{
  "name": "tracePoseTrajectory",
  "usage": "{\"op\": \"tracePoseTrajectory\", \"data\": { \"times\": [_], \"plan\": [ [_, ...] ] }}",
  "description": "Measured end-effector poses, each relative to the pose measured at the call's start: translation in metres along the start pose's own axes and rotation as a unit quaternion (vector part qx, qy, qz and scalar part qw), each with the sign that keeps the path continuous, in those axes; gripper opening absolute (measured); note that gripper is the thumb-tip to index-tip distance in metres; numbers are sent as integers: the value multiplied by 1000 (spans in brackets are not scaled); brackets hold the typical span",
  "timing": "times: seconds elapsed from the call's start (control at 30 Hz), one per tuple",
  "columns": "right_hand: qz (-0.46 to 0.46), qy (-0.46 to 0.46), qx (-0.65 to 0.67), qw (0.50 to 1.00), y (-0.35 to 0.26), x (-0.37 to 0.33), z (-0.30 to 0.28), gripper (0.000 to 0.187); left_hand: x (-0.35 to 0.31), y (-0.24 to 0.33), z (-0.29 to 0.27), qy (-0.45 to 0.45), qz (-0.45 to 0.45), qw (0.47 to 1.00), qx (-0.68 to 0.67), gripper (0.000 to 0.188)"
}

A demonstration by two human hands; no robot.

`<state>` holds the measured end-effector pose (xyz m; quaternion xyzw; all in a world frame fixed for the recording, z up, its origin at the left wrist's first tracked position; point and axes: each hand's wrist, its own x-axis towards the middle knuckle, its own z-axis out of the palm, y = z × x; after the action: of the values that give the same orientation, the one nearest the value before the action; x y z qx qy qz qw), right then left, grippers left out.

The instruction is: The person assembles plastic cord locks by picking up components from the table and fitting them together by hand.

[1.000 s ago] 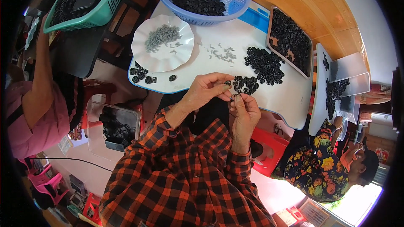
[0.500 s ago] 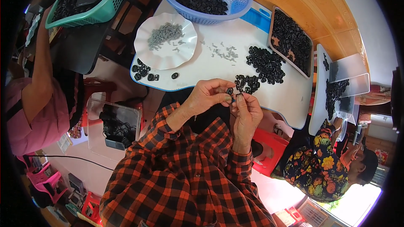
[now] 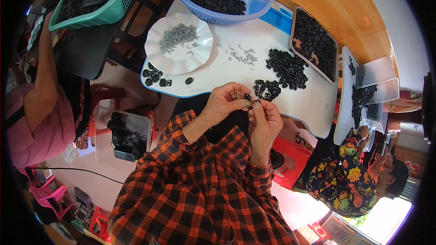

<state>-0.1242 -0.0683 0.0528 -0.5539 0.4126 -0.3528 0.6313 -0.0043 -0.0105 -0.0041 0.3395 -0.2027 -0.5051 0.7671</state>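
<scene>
My right hand pinches a small dark bit, too hidden to identify; my left hand, just beside it, grips a black piece between thumb and fingers. Past them, on the white table, lie clustered black rings, then a plate.

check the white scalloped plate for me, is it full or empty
Neither, only partly filled: a heap of small grey pieces covers some of the white scalloped plate, with bare white showing around it.

No text seems legible, the far edges being rather blurred.
</scene>
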Motion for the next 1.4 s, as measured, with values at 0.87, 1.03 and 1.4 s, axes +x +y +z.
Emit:
{"op": "tracePoseTrajectory", "data": {
  "times": [0.87,1.03,1.4],
  "plan": [
    [4,30,3,1000,4,6,-1,13,-5,3,5,-11,-16,997,77,26],
    [18,17,38,999,2,6,-2,13,-4,8,4,-21,-33,997,64,28],
    [-1,-14,-14,1000,-5,4,-2,10,-2,5,-3,-27,-39,999,-25,28]
  ]
}}
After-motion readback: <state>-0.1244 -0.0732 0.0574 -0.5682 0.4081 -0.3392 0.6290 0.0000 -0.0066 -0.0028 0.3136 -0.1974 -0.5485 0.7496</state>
